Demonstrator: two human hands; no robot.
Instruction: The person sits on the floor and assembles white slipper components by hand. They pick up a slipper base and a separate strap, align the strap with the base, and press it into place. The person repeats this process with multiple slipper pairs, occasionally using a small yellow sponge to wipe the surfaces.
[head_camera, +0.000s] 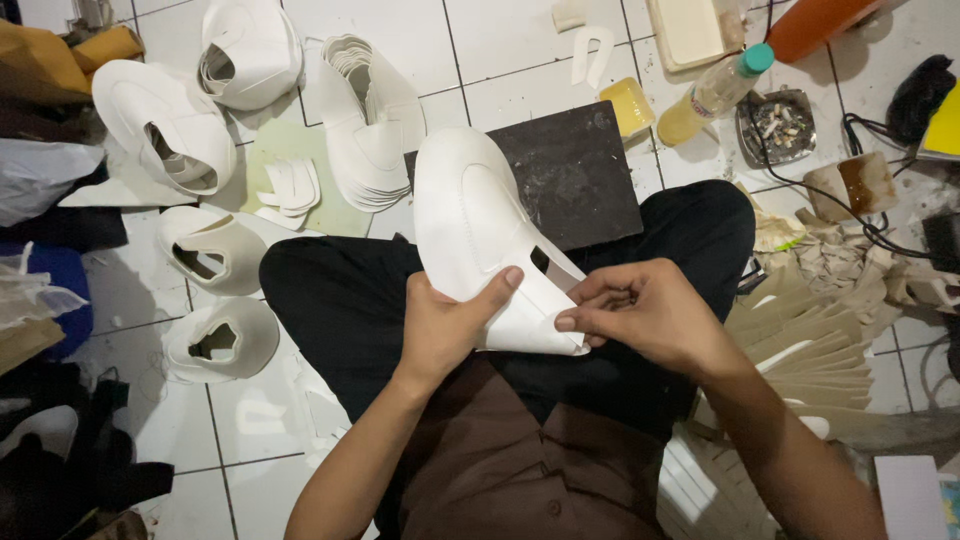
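1. White and smooth, the shoe upper (478, 225) was held over the person's lap, toe end pointing away, heel end toward the body.
2. The left hand (445, 325) was clamped on its near left edge, thumb lying across the top face.
3. The right hand (640, 310) pinched the upper's near right corner, fingers curled together on the thin edge; the two hands sat close, a little apart.
4. A dark board (580, 175) lay on the floor just beyond the knees, partly hidden behind the upper.
5. The person sat cross-legged in black trousers (330, 300), so the knees framed the work on both sides.
6. To the left, four finished uppers (170, 125) stood on the white tiles, with a stack of flat cut pieces (372, 120) near them and small cutouts (288, 190) on a pale green sheet (330, 215).
7. Beyond the board stood a yellow tub (628, 105), a bottle (715, 92) with a teal cap lying tilted, and an ashtray (777, 126).
8. A black cable (860, 215) ran across the floor on the right, past a stained cup (862, 185).
9. Cream strips (800, 340) fanned out beside the right knee, close under the right forearm.
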